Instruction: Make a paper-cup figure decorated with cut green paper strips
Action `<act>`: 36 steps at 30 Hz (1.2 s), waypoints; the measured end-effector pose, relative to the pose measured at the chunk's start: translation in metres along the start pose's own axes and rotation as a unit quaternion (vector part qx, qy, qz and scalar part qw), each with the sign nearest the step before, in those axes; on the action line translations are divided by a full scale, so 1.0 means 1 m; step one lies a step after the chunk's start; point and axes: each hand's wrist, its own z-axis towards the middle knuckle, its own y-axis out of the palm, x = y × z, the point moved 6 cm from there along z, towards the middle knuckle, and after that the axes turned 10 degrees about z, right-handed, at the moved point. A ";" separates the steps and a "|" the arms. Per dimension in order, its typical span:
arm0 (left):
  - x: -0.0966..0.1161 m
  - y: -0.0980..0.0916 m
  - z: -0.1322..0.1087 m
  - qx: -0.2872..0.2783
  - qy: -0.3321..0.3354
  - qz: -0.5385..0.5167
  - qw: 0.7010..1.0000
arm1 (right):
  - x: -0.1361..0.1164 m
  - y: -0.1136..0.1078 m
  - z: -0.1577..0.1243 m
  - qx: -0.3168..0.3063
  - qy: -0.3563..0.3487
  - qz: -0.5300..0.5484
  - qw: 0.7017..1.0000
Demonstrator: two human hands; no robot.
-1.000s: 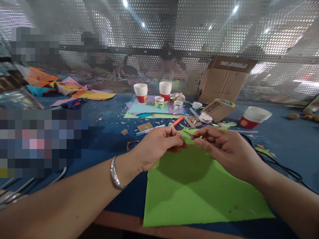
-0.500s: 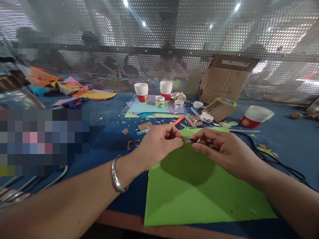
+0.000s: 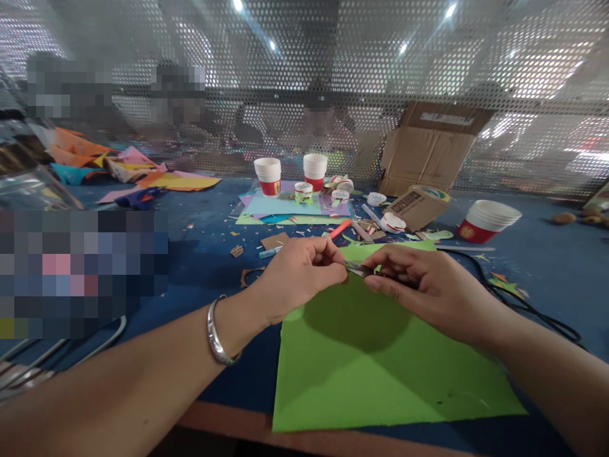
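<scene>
My right hand (image 3: 428, 285) is closed round a small pair of scissors (image 3: 356, 268); their metal blades point left, and the dark handle is mostly covered by my fingers. Opposite the tips, my left hand (image 3: 304, 273) is pinched shut, thumb against curled fingers. Whatever it grips is hidden or too small to name. Both hands hover over a bright green sheet of paper (image 3: 361, 374), which lies on the blue table and carries their shadow.
Behind stand stacked paper cups (image 3: 268, 174) and light-blue paper (image 3: 285, 205). Right of these are a folded cardboard piece (image 3: 419, 208), another cup stack (image 3: 490, 221) and a black cable (image 3: 537, 311). Paper scraps litter the table. Coloured paper (image 3: 185, 181) and blue-handled scissors (image 3: 137, 198) lie left.
More of the scissors' blades and dark handle shows between my hands now. Both hands stay nearly in place, and the whole view has shifted slightly.
</scene>
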 end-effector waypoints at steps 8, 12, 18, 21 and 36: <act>0.001 0.000 0.001 -0.004 0.009 0.002 1.000 | 0.000 -0.001 -0.001 -0.001 -0.007 -0.002 1.000; 0.001 0.000 0.000 -0.005 0.005 0.003 1.000 | -0.002 -0.001 0.000 -0.002 -0.011 -0.011 1.000; 0.002 -0.001 -0.001 0.001 -0.004 -0.005 1.000 | -0.005 -0.001 -0.003 0.010 -0.012 -0.010 1.000; 0.000 0.000 0.000 0.001 -0.003 -0.012 1.000 | -0.004 0.000 -0.003 0.011 -0.014 -0.014 1.000; -0.005 0.006 0.002 -0.012 -0.045 -0.196 0.979 | -0.006 -0.010 0.001 0.069 -0.027 -0.003 0.997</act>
